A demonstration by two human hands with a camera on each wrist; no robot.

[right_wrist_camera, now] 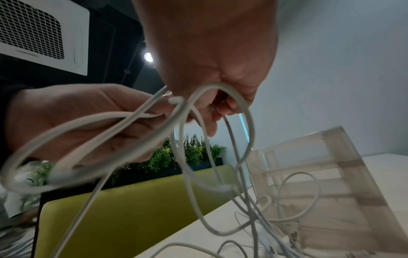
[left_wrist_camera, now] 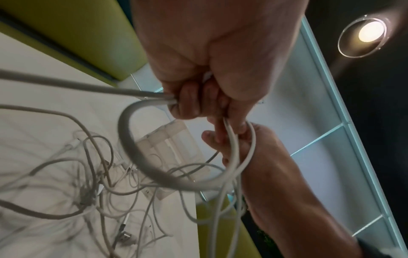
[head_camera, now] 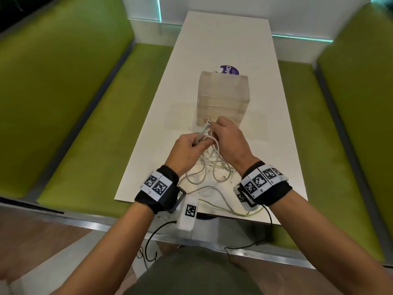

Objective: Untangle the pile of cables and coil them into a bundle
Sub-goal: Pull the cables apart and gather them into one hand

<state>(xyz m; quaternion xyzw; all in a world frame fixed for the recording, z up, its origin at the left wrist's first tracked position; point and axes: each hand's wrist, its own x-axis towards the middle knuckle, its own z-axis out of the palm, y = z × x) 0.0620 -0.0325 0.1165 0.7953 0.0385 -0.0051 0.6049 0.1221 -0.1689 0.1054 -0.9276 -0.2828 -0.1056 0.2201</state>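
Running from 6 toward 12 o'clock in the head view, a white table [head_camera: 223, 50] stands between two green benches [head_camera: 63, 92]. A translucent box [head_camera: 223, 96] stands upright at the table's centre, with a purple disc [head_camera: 230, 69] just behind it at 12 o'clock; whether the two touch cannot be told. White cables [head_camera: 210, 167] lie in a loose tangle on the table at 6 o'clock of the box, some strands trailing to the near edge. Both hands are raised above that tangle, just in front of the box. The left hand [head_camera: 188, 147] has its fingers [left_wrist_camera: 187, 103] curled round a loop of cable, with strands leaving the fist toward 9 o'clock in the left wrist view. The right hand [head_camera: 229, 137], at 2 o'clock of the left and close beside it, pinches a cable between thumb and fingertips [right_wrist_camera: 223, 108]; loops hang from it down to the tangle. A cable plug [head_camera: 207, 122] sticks up between the hands. Each wrist carries a black band [head_camera: 159, 188] with square printed markers.
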